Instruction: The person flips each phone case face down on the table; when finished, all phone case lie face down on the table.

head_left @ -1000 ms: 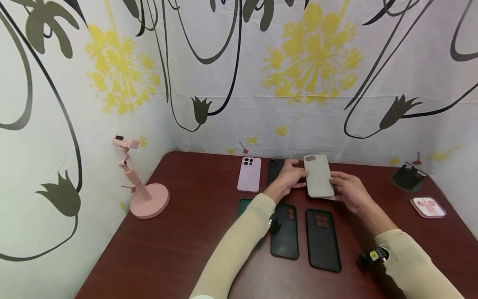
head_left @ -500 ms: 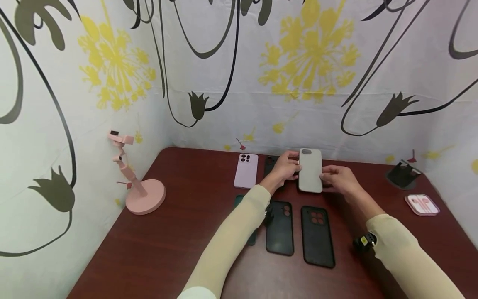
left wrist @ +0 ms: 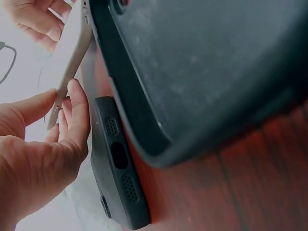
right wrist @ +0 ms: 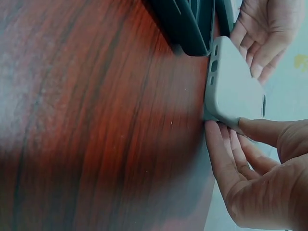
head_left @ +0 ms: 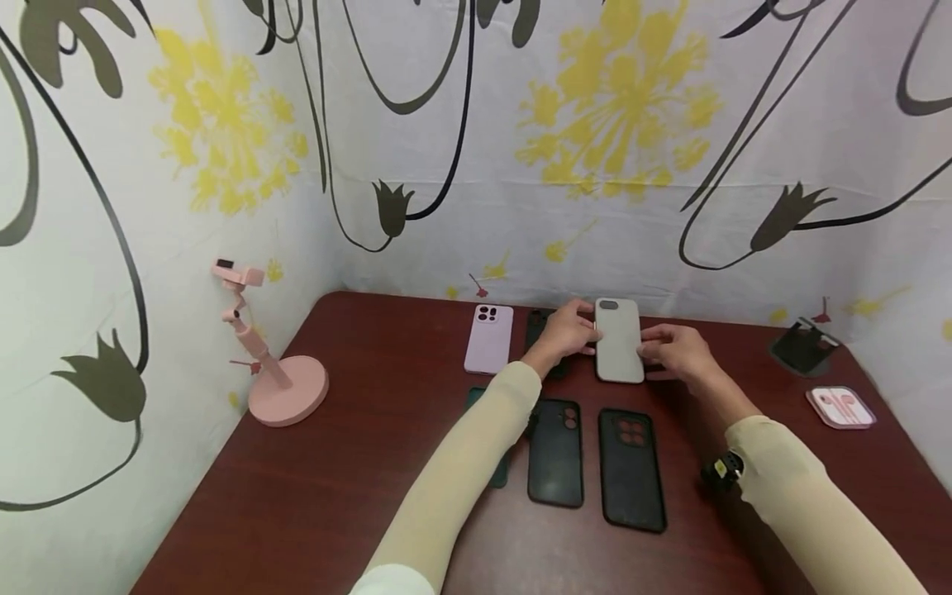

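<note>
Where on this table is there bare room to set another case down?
Bare wood lies between the pink stand and the lilac case, and along the table's near left. It is crowded mid-table, where both hands hold the grey case above the dark cases.

Grey phone case (head_left: 619, 340), back up, camera cutout at far end. Lies at worktop (head_left: 335, 463) rear, one long edge lifted.

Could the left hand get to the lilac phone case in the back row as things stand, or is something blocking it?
Probably yes. The left hand holds the grey case by its left edge, and the lilac case lies further left on the table. Only a flat black case lies between, but the hand would have to let go first.
</note>
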`<state>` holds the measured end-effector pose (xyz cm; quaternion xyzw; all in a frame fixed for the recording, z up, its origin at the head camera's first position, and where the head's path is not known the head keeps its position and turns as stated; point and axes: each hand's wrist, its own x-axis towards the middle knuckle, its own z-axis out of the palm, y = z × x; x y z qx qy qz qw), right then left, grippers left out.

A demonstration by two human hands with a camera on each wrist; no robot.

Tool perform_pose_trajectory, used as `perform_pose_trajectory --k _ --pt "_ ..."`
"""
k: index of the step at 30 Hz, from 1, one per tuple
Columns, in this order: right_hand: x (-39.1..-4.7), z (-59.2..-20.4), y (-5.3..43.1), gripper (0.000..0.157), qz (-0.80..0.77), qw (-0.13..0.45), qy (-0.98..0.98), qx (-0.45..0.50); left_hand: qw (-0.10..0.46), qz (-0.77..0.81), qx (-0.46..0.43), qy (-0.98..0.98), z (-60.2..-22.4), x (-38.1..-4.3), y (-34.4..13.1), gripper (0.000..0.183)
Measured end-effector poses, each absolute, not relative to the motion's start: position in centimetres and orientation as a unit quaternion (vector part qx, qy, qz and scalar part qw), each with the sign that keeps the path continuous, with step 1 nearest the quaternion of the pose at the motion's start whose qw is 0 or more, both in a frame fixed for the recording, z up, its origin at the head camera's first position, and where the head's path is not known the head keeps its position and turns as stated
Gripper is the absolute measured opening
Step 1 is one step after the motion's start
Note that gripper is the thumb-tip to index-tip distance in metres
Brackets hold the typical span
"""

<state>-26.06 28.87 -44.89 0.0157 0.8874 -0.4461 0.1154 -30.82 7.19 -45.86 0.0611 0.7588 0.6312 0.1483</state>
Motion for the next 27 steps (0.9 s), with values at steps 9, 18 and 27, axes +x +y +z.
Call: perform_pose_trajectory --k 9,18,27 --pt "-26.4 -45.4 28.3 0.050 -0.445 0.115 0.888 0.013 0.132 0.599 0.018 0.790 -45.7 -30.8 7.0 0.047" --pt "-26.2 -45.7 28.4 0.051 -0.435 0.112 0.893 0.026 0.138 0.554 -0.008 0.821 -45.1 -30.6 8.2 0.043" --pt "-26.0 -45.6 28.3 0.052 -0.428 0.111 0.896 0.035 0.157 0.524 0.022 0.837 -45.5 -30.6 8.7 0.047"
